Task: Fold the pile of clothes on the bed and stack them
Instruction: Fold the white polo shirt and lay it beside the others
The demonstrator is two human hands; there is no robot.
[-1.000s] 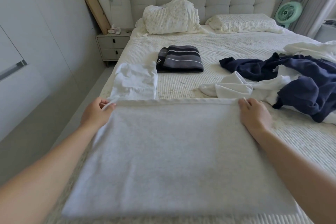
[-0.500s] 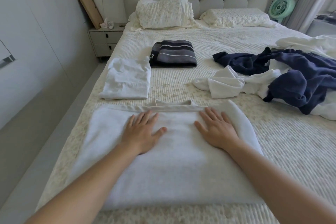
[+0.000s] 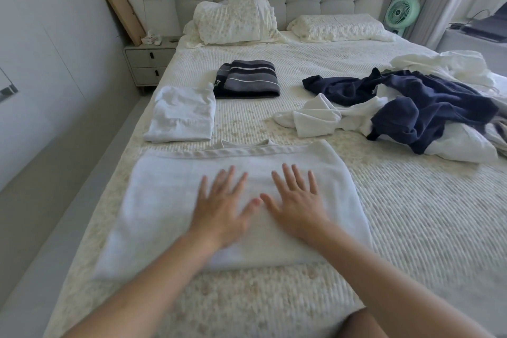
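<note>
A folded white garment lies flat on the bed in front of me. My left hand and my right hand rest side by side on its middle, palms down, fingers straight and spread, thumbs nearly touching. Beyond it on the left lies a folded white shirt. Further back sits a folded dark striped garment. To the right is an unfolded heap of navy clothes and white clothes.
Two pillows lean against the tufted headboard. A nightstand with a leaning frame stands left of the bed, and a narrow floor strip runs along the wall. A green fan stands at the back right. Crumpled white bedding lies at the right edge.
One second ago both hands held the garment's far corners up. They laid it down and moved to its middle, then slid slightly toward me and closer together.
</note>
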